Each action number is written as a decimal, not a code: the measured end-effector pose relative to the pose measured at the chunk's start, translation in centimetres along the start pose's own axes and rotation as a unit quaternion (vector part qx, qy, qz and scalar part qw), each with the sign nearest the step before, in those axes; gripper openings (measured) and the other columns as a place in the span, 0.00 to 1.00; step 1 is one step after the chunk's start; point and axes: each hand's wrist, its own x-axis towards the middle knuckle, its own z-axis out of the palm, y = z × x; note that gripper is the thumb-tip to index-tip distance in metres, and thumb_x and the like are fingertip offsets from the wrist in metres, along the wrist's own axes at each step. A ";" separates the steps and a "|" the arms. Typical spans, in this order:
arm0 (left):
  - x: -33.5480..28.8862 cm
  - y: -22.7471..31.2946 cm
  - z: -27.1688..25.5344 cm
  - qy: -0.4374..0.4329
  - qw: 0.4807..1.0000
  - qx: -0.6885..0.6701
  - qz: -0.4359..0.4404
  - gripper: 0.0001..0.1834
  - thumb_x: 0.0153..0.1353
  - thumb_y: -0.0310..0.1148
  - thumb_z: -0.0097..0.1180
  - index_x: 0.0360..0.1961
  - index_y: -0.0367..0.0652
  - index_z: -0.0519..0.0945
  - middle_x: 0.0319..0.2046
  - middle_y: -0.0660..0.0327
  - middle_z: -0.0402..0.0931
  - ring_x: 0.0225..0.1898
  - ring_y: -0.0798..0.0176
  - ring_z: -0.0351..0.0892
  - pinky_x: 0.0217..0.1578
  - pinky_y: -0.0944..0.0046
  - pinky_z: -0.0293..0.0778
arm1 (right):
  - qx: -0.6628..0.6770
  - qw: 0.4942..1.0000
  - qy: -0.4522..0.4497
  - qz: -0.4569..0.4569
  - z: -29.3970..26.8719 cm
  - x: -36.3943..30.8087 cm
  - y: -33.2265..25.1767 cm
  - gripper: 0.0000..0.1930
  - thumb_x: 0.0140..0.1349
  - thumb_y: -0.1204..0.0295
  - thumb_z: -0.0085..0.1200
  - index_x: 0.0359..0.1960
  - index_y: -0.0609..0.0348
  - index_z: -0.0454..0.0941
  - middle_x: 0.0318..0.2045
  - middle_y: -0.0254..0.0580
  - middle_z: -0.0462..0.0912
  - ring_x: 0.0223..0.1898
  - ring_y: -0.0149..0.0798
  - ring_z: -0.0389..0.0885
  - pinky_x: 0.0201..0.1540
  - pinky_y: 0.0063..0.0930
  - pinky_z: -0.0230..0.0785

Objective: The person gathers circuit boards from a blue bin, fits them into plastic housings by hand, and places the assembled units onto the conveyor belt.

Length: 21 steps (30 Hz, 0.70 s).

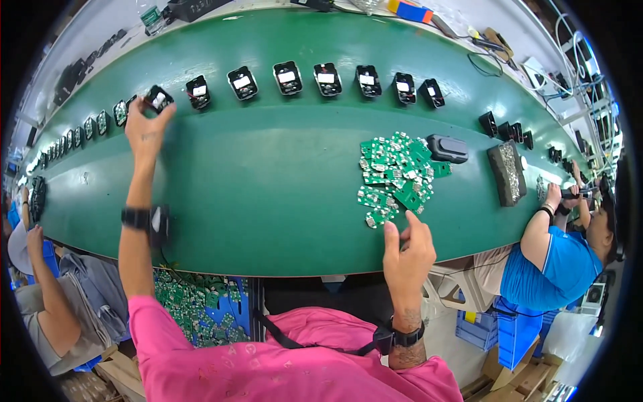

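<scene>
- At the far left of the frame a neighbouring person's arm (47, 295) rests by the edge of the green belt (268, 194).
- In the upper left, the left hand (145, 127) is stretched out to the row of black housings, fingers pinched around one small black housing (159, 98) at the row's left part.
- That arm wears a black wrist strap (144, 218); the sleeve is pink.
- Across the top of the frame the row of open black housings (288, 77) runs along the belt, spaced apart.
- Below the belt, lower left, a blue bin of green boards (201, 308) sits.
- Right of centre, a heap of small green circuit boards (395, 177) lies on the belt, a black casing (447, 148) just beside it.
- The right hand (407, 258) sits at the heap's lower edge, fingers loosely spread, fingertips near one board, holding nothing that I can see.
- Far right, a person in blue (556, 268) works beside a dark tray (507, 172).
</scene>
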 end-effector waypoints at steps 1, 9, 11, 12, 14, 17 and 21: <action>-1.9 0.2 -0.5 0.051 0.995 0.017 0.084 0.39 0.46 0.44 0.76 0.55 0.32 0.76 0.46 0.51 0.83 0.26 0.67 0.82 0.27 0.66 0.76 | -0.038 0.999 -0.001 -0.010 0.1 -0.1 0.5 0.17 0.63 0.68 0.63 0.50 0.65 0.81 0.25 0.41 0.73 0.24 0.41 0.72 0.28 0.36 0.65; -21.9 17.8 -4.6 -0.277 0.943 -0.181 0.042 0.45 0.38 0.36 0.80 0.60 0.40 0.74 0.50 0.56 0.79 0.21 0.67 0.74 0.27 0.68 0.75 | -0.035 0.993 -0.079 -0.078 0.1 -3.0 0.0 0.27 0.60 0.64 0.66 0.56 0.69 0.77 0.31 0.44 0.73 0.34 0.45 0.74 0.38 0.39 0.67; -23.6 17.9 -4.3 -0.268 0.947 -0.166 0.055 0.46 0.40 0.41 0.79 0.62 0.41 0.72 0.52 0.53 0.77 0.23 0.64 0.76 0.28 0.65 0.76 | -0.009 0.993 -0.088 -0.085 -0.3 -3.3 0.0 0.28 0.59 0.64 0.66 0.57 0.71 0.75 0.31 0.46 0.73 0.34 0.46 0.74 0.38 0.40 0.67; -24.2 18.1 -4.4 -0.261 0.950 -0.154 0.073 0.48 0.42 0.45 0.79 0.64 0.41 0.70 0.54 0.51 0.75 0.25 0.60 0.78 0.28 0.63 0.77 | 0.016 0.994 -0.097 -0.052 -0.7 -2.9 -0.6 0.29 0.59 0.64 0.67 0.58 0.70 0.75 0.32 0.46 0.73 0.35 0.47 0.74 0.38 0.40 0.67; -24.7 19.2 -4.6 -0.241 0.956 -0.154 0.072 0.49 0.40 0.43 0.80 0.65 0.41 0.71 0.55 0.54 0.73 0.25 0.63 0.76 0.29 0.64 0.76 | 0.008 0.994 -0.090 -0.061 -0.1 -2.4 -0.5 0.30 0.58 0.64 0.68 0.59 0.68 0.75 0.33 0.45 0.74 0.35 0.46 0.75 0.39 0.38 0.68; -25.5 20.2 -4.8 -0.188 0.961 -0.186 0.082 0.46 0.42 0.38 0.79 0.65 0.40 0.72 0.55 0.55 0.68 0.26 0.68 0.70 0.28 0.67 0.71 | -0.015 0.994 -0.071 -0.083 0.0 -2.8 -0.3 0.26 0.57 0.65 0.69 0.54 0.67 0.77 0.35 0.45 0.75 0.36 0.46 0.75 0.39 0.37 0.69; -28.3 21.8 -6.4 -0.118 0.953 -0.268 0.076 0.22 0.51 0.30 0.72 0.48 0.41 0.83 0.30 0.62 0.76 0.19 0.71 0.66 0.19 0.70 0.63 | 0.043 0.997 -0.061 -0.028 -0.5 -2.8 -0.1 0.20 0.55 0.69 0.71 0.44 0.67 0.79 0.34 0.44 0.75 0.35 0.42 0.75 0.38 0.34 0.69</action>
